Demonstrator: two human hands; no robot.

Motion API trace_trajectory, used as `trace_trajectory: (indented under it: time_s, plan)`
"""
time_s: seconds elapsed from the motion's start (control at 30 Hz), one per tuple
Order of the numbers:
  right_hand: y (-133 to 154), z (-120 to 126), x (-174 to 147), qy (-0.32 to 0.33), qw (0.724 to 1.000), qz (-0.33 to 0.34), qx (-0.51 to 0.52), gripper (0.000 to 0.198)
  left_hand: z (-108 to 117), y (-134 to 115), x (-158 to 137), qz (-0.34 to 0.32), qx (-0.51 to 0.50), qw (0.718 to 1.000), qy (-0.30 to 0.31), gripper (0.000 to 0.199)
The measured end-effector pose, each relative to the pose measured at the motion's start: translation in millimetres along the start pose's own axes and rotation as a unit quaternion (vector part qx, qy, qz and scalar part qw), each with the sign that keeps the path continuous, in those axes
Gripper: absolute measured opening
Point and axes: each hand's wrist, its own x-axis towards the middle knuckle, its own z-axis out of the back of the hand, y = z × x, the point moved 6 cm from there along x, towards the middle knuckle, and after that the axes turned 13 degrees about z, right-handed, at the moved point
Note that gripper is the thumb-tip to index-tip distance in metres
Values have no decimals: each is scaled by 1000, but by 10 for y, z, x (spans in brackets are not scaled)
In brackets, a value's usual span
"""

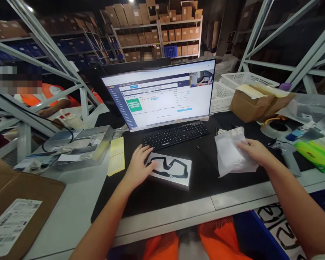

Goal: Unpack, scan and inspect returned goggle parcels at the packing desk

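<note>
So the left hand (141,162) is resting palm-down on the near-left end of a flat silver box (171,169) with a black loop logo, fingers spread over the lid and pressing rather than pinching, while the box is lying on the black mat (157,195) just this side of the keyboard (176,134). Off to the right of that grip, the right hand (253,151) is closing its fingers on a white poly bag (231,153), though I honestly can't tell how firmly it's gripping. Beyond both hands the monitor (162,94) is glowing. The risk I'm seeing: that slick bag is bunching loosely, so it could slide out, and the box could skid on the mat under a one-sided push.
</note>
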Motion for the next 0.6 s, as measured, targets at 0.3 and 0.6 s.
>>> trace_trajectory:
  time_s: [0.3, 0.6]
  plan:
    - [1785, -779, -57, -277, 839, 279, 376, 40, -557, -1043, 4, -41, -257, 936, 235, 78]
    - [2284, -2008, -711, 325, 886, 246, 220, 42, 604, -661, 528, 46, -635, 769, -55, 44]
